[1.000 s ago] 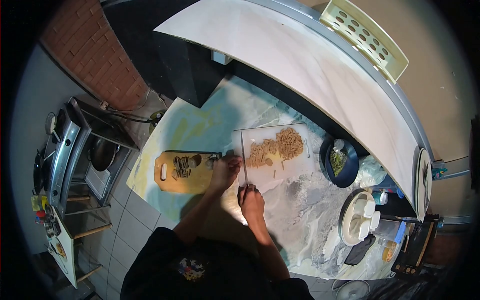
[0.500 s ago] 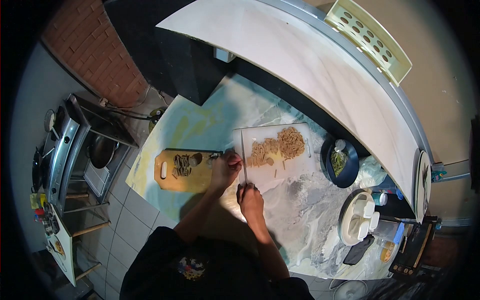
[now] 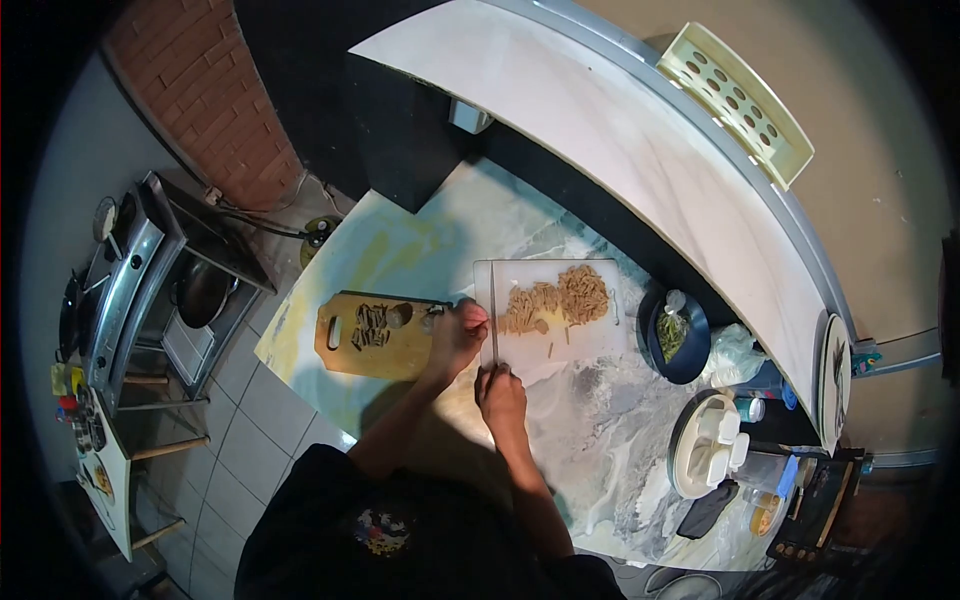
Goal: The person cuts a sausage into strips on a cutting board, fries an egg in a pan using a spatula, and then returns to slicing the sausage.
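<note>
My right hand (image 3: 500, 395) is wrapped round the handle of a knife (image 3: 493, 310). The long blade points away from me, along the left side of a white cutting board (image 3: 590, 345). Beside the blade, my left hand (image 3: 460, 335) has its fingers drawn together at the board's left edge; whatever is in them is hidden. Light brown strips (image 3: 583, 295) lie heaped on the board, with a looser spread of cut pieces (image 3: 530, 305) closer to the blade. Left of my hands, a wooden board (image 3: 350, 350) carries dark strips (image 3: 372, 325) and a roundish piece.
A dark blue bowl (image 3: 685, 365) holding a bag of greens stands right of the white board. Nearer me are a plate with white containers (image 3: 690, 470) and a black pouch (image 3: 708, 510). A raised counter (image 3: 600, 100) curves behind. A stove (image 3: 130, 270) stands at far left.
The camera view has shifted and turned slightly. Both hands and the knife stay in nearly the same place over the white board's left side.
</note>
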A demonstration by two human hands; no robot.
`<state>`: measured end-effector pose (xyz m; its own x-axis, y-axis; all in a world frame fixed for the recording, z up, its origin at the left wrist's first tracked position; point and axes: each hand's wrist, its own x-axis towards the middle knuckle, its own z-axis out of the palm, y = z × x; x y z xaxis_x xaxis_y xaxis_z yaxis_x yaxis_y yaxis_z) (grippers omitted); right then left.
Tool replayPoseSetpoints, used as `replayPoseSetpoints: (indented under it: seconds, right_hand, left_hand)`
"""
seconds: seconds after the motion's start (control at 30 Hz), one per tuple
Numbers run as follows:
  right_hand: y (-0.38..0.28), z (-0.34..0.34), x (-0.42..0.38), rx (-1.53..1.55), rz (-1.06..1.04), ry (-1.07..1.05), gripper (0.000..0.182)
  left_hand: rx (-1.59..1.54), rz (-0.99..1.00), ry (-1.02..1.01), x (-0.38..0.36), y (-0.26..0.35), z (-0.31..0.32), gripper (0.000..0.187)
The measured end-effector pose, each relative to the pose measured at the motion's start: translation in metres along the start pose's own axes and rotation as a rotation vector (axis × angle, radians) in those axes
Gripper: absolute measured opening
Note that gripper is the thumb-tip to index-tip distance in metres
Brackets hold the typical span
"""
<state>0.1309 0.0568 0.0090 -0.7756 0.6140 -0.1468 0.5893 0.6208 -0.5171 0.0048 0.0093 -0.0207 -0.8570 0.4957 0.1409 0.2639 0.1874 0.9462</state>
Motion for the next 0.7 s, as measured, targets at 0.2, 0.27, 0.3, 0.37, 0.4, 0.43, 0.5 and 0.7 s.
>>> replayPoseSetpoints:
  seconds: [0.2,0.27,0.3,0.37,0.4,0.43,0.5,0.7]
  right_hand:
    - [0.011,-0.004,-0.008,0.145,-0.09,0.133,0.028]
    - [0.021,0.004,-0.005,0.226,-0.138,0.219,0.029]
    - [0.024,0.005,-0.002,0.225,-0.139,0.232,0.029]
    - [0.03,0.008,0.0,0.425,-0.039,0.151,0.029]
    - [0.025,0.002,0.0,0.424,-0.041,0.167,0.029]
    - [0.019,-0.004,0.0,0.454,-0.015,0.165,0.03]
    - [0.015,-0.008,0.0,0.507,-0.002,0.154,0.031]
    - [0.028,0.0,0.003,0.569,-0.033,0.132,0.029]
  left_hand:
    - [-0.062,-0.081,-0.013,-0.005,0.002,0.003,0.014]
    - [-0.068,-0.012,0.003,-0.007,0.004,0.005,0.015]
    - [-0.073,0.048,0.026,-0.008,0.002,0.007,0.017]
    - [-0.058,0.077,0.026,-0.012,-0.001,0.009,0.017]
    - [-0.039,0.098,0.031,-0.013,-0.001,0.01,0.017]
    - [-0.045,0.113,0.023,-0.015,0.0,0.012,0.017]
    - [0.025,0.091,0.046,-0.019,0.004,0.014,0.018]
    - [0.2,0.219,0.109,-0.032,0.011,0.018,0.019]
